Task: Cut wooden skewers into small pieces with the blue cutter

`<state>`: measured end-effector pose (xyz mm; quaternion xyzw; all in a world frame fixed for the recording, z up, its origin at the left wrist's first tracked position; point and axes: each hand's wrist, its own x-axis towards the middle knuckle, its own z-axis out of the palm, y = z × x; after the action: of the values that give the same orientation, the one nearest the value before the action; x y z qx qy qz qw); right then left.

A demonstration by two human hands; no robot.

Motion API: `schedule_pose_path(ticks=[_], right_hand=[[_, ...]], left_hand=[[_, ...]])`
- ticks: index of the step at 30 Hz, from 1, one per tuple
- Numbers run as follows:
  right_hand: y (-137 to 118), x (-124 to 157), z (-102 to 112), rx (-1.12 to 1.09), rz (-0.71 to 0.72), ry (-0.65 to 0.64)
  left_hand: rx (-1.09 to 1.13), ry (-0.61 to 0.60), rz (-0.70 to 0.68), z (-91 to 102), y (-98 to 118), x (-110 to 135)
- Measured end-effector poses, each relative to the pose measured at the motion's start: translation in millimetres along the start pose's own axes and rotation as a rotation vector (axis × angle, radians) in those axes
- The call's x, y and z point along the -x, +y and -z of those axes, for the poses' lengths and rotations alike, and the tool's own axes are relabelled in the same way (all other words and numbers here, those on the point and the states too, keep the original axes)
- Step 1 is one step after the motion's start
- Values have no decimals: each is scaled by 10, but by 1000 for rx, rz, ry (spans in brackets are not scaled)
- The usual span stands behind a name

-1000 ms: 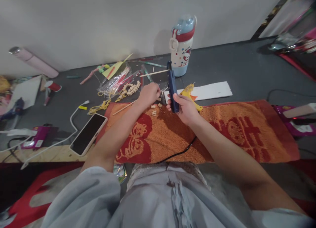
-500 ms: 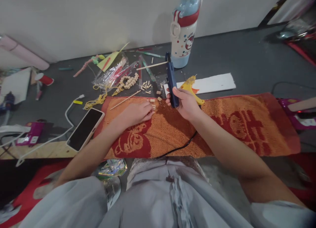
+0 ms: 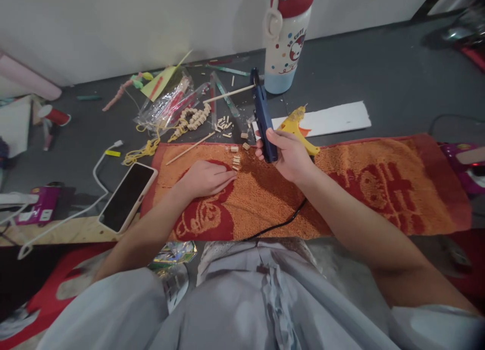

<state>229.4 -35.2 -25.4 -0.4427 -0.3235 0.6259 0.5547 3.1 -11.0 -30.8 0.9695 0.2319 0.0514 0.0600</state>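
Note:
My left hand (image 3: 208, 179) lies low on the orange towel (image 3: 273, 203), its fingers stretched out to the right. Their tips touch the end of a small row of short wooden stick pieces (image 3: 236, 160). Closed around a dark blue plier-like tool (image 3: 264, 115), my right hand (image 3: 290, 153) holds it upright over the towel's back edge. At the tool's head is one end of a thin wooden stick (image 3: 229, 94), which reaches out to the left; whether the jaws grip it I cannot tell. Small bundles of sticks (image 3: 235, 149) lie behind the row.
Behind my right hand are a yellow glue gun (image 3: 297, 125) and a white strip (image 3: 337, 118). A tall bottle (image 3: 286, 49) stands at the back. Left lie loose stick bits (image 3: 223, 123), a beige chain (image 3: 197, 118), plastic bags (image 3: 166, 105), and a phone (image 3: 128, 197) beside a white cable (image 3: 104, 181).
My left fingers have straightened and drawn slightly back towards me, uncovering the row of stick pieces. My right hand keeps the tool in nearly the same place. The view has tilted down slightly.

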Motion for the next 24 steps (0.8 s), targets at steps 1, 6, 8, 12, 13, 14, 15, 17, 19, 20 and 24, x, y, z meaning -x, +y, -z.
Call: schedule_pose_path(ticks=[1,6,8,12,13,14,15,17,19,20,24], right_hand=[[4,-3,2,2,-3,-5],[4,-1,4,16,-19,-6],[-2,7,0,21,-22,-5],[4,11,14,37,-20,-29],[9,8,22,37,-24,-44],[15,5,30,35,-26,-57],[21,1,38,31,-26,-67],[30,-4,51,23,-15,-74],[33,-8,57,26,4,-72],[33,-9,57,33,11,-72],[20,-3,42,53,0,-68]], left_hand=[[16,5,8,0,5,-5],[14,-10,16,-14,3,-15],[-49,-15,-8,-29,-5,-9],[-235,32,-87,-63,-12,-2],[-272,65,-113,-71,-10,-3],[-304,104,-137,-77,-7,-5],[-329,145,-159,-83,-3,-7],[-360,215,-193,-88,8,-13],[-360,251,-216,-86,19,-20],[-353,260,-223,-84,23,-23],[-349,255,-221,-83,23,-27]])
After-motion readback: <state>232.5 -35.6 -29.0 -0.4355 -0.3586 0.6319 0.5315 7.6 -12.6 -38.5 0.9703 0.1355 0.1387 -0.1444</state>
